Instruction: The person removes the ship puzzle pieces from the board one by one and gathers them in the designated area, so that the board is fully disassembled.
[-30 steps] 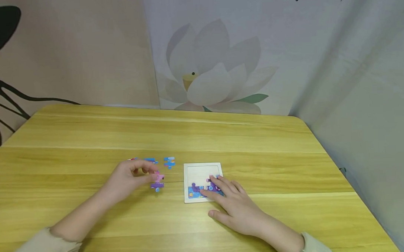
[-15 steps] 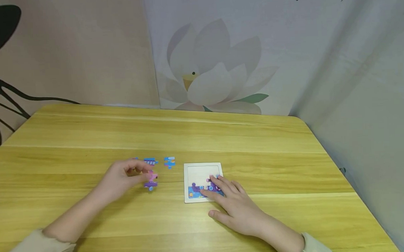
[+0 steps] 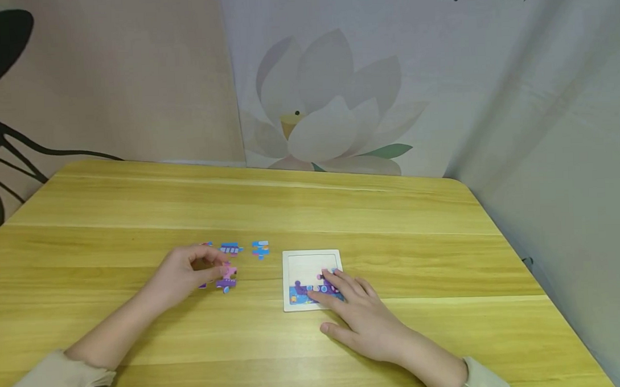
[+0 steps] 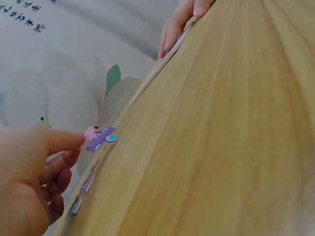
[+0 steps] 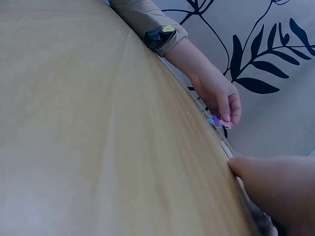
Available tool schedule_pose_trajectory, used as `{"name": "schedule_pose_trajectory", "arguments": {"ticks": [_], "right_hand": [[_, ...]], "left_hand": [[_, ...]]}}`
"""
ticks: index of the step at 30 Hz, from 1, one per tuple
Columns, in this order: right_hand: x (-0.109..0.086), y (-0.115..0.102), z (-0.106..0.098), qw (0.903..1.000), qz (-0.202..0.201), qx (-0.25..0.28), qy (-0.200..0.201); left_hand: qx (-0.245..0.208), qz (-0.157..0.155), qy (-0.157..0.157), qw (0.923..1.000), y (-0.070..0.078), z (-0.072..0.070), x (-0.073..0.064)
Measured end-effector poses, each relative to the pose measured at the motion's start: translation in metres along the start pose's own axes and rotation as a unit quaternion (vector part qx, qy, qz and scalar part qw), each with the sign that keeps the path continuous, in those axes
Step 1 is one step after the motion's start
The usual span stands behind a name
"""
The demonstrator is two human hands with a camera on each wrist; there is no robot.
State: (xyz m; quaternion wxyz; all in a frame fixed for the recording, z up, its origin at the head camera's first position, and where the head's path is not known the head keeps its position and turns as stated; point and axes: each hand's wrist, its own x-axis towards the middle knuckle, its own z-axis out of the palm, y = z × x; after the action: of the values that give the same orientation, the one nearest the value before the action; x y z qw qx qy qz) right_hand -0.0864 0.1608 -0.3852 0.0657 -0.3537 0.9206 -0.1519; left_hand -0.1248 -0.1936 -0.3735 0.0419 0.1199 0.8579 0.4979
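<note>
My left hand (image 3: 187,274) pinches a pink and purple jigsaw piece (image 4: 101,137) between thumb and fingertips, holding it close over the table, left of the puzzle frame. The white square puzzle frame (image 3: 310,252) lies flat, its lower part filled with blue and purple pieces (image 3: 300,296) and its upper part bare. My right hand (image 3: 363,317) rests with spread fingers on the frame's lower right side, covering some of the pieces there. Two loose blue jigsaw pieces, one striped (image 3: 231,248) and one with orange (image 3: 260,249), lie beyond the left hand.
More loose pieces show partly behind the left hand, one at its far side (image 3: 206,244) and a purple bit (image 3: 203,286) by the thumb. The wooden table (image 3: 445,257) ends at a curtain (image 3: 337,101) with a printed flower.
My left hand has moved a little to the left with the pink and purple piece, uncovering more of the striped blue piece. The right hand and the frame have stayed put.
</note>
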Motion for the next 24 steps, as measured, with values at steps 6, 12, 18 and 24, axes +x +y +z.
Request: {"name": "schedule_pose_trajectory", "arguments": {"ticks": [6,12,18,24], "right_hand": [[0.0,-0.001,-0.001,1.0,-0.001,0.0,0.001],[0.001,0.0,0.0,1.0,-0.005,0.002,0.004],[0.001,0.001,0.001,1.0,-0.007,-0.002,0.007],[0.001,0.001,0.002,0.9999,-0.008,-0.004,0.009]], "left_hand": [[0.048,0.013,0.011,0.9987,-0.005,0.001,0.002],[0.095,0.025,0.017,0.995,-0.008,0.002,0.003],[0.118,0.032,0.018,0.9923,-0.012,0.002,0.005],[0.162,0.059,0.023,0.9848,-0.011,0.003,0.006]]}}
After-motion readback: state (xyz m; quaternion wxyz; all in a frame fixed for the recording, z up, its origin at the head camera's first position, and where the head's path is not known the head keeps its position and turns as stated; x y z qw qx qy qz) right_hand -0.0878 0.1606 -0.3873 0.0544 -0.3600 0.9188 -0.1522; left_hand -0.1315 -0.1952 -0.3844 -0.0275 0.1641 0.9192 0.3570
